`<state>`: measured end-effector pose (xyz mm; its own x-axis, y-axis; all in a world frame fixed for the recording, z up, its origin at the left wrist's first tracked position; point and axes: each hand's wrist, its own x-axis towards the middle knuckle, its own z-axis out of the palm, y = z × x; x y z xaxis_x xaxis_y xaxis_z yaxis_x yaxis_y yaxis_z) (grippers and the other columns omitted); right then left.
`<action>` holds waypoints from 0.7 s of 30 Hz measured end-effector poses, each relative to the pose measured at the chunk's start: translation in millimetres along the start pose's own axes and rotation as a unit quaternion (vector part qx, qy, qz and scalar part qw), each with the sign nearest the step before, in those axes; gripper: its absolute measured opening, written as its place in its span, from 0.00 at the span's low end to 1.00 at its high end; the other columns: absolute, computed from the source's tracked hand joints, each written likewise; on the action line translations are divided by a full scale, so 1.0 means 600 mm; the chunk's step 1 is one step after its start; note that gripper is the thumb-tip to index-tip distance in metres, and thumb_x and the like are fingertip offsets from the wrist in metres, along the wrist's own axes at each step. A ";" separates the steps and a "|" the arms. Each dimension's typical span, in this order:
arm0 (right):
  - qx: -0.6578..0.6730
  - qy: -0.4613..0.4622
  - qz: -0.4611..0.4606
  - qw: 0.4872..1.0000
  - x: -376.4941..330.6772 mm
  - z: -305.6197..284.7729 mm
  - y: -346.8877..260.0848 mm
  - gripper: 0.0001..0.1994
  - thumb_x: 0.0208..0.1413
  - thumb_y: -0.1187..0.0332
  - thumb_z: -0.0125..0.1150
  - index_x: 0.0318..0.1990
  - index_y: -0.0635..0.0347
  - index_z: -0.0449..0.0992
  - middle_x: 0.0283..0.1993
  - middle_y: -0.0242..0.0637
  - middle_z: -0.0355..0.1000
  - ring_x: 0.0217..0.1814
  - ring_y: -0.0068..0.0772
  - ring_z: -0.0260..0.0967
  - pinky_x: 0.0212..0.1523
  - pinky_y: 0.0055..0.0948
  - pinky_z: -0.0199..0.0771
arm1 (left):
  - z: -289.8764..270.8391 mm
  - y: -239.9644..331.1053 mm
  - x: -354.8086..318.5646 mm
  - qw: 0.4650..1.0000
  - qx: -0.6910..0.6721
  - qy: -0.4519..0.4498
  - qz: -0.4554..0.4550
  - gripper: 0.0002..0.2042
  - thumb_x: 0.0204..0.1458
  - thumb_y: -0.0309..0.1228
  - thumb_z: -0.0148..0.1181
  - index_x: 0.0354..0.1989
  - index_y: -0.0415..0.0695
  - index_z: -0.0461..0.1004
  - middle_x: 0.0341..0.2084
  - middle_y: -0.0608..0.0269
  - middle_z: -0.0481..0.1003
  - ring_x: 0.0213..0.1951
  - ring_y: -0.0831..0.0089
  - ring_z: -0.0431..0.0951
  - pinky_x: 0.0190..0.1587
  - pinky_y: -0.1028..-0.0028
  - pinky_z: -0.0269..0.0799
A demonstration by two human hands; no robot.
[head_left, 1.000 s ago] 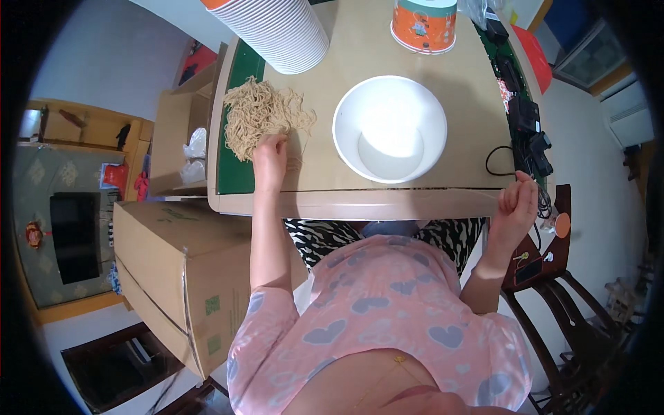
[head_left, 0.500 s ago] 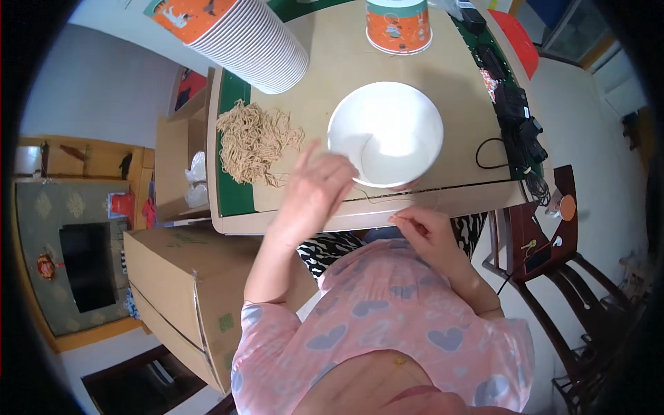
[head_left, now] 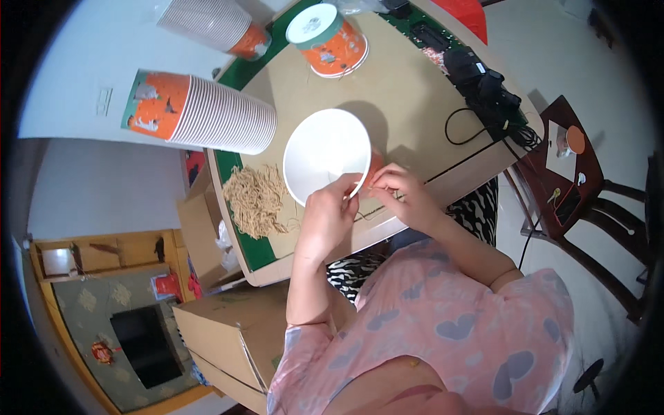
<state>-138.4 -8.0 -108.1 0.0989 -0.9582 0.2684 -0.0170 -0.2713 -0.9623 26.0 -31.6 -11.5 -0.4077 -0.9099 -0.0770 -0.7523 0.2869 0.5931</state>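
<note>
A white paper bucket (head_left: 318,155) with an orange outside tilts on the table near its front edge, its open mouth turned toward me. My left hand (head_left: 327,216) is closed on the near right part of its rim, thumb and fingers on either side of the wall. Just to the right, my right hand (head_left: 407,197) pinches at the bucket's outer side, where a thin tan string (head_left: 369,213) trails below the fingers along the table edge. Its fingertips nearly meet those of the left hand. Left of the bucket lies a tangled heap of tan strings (head_left: 256,200).
A long stack of nested paper buckets (head_left: 221,114) lies at the left, with another stack (head_left: 214,28) behind. An upturned orange bucket (head_left: 335,52) stands farther back. Black adapters and cables (head_left: 477,83) line the right edge. A cardboard box (head_left: 235,325) and a dark chair (head_left: 560,173) flank the table.
My left hand has moved from over the bucket's near left side to its rim. The right hand has risen from the table edge to the bucket, which is now tilted. The whole view has turned.
</note>
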 end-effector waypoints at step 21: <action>0.093 -0.042 -0.019 0.995 -0.006 0.036 -0.011 0.04 0.54 0.74 0.59 0.33 0.65 0.74 0.32 0.39 0.71 0.32 0.33 0.72 0.34 0.27 0.73 | -0.002 -0.008 -0.063 0.994 0.004 0.105 -0.037 0.09 0.45 0.17 0.59 0.36 0.40 0.74 0.28 0.55 0.77 0.32 0.63 0.79 0.37 0.68 0.73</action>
<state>-117.3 -0.7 -103.6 0.1784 -0.9346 0.3077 0.1716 -0.2784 -0.9450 45.2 1.0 -10.5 -0.2339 -0.9710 0.0495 -0.7807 0.2179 0.5857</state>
